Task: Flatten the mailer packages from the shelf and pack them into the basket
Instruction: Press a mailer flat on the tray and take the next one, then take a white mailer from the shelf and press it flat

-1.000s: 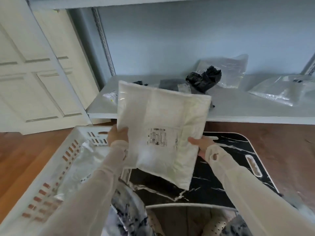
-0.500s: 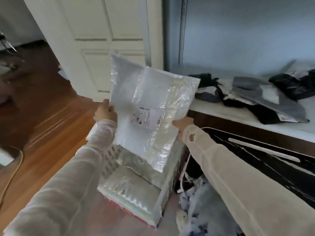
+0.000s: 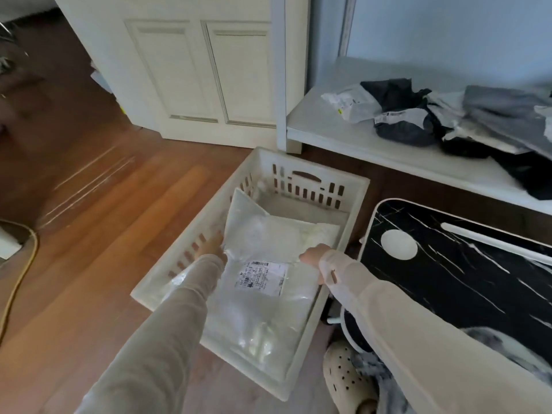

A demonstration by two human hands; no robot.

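A white slotted basket point(image 3: 316, 173) stands on the wooden floor below me. Inside it lies a clear mailer package point(image 3: 268, 243) with a white label, resting on other flat packages. My left hand point(image 3: 213, 245) holds the mailer's left edge and my right hand point(image 3: 313, 258) holds its right edge, both low inside the basket. Up on the white shelf point(image 3: 343, 138) at the right lie several crumpled mailers, black, grey and clear point(image 3: 406, 115).
A black marbled board point(image 3: 466, 273) lies right of the basket. A white panelled door point(image 3: 197, 70) stands behind it. A yellow cable point(image 3: 21, 276) runs over the floor at far left. My beige clog point(image 3: 346, 380) is beside the basket's near corner.
I have turned left from the shelf and lowered the clear mailer from chest height down into the basket. Both hands kept hold of its edges.
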